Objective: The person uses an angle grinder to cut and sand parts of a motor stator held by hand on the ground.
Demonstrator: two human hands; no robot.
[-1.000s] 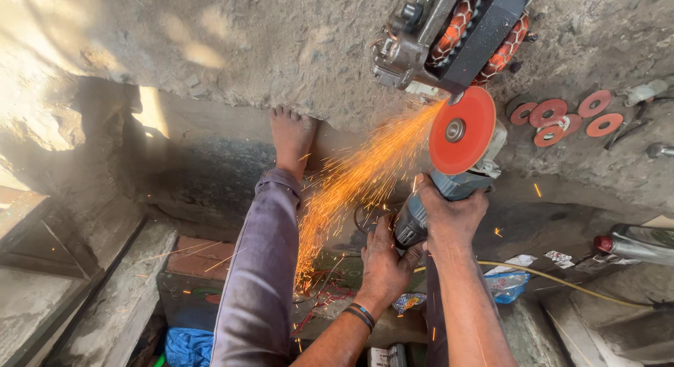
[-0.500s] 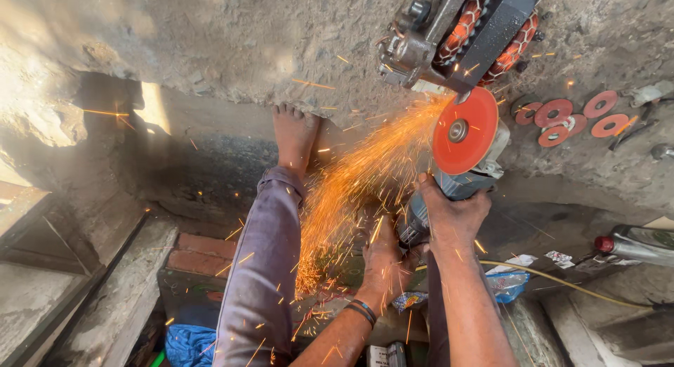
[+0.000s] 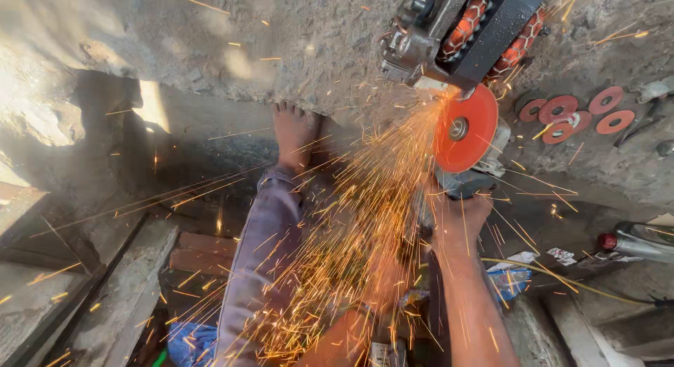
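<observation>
Bare-armed, barefoot worker in dusty purple-grey trousers

Both forearms are unsleeved; the trouser leg (image 3: 263, 269) runs up the centre to a bare foot (image 3: 293, 132).

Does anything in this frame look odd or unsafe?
Yes. Sparks from the orange grinder disc cutting into the metal motor part shower over the person's bare foot and trouser leg. The right hand on the grinder is gloveless. Spare discs lie loose on the ground.

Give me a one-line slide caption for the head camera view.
Right hand presses an angle grinder's orange disc against a metal motor part, showering sparks over the person's leg.
</observation>
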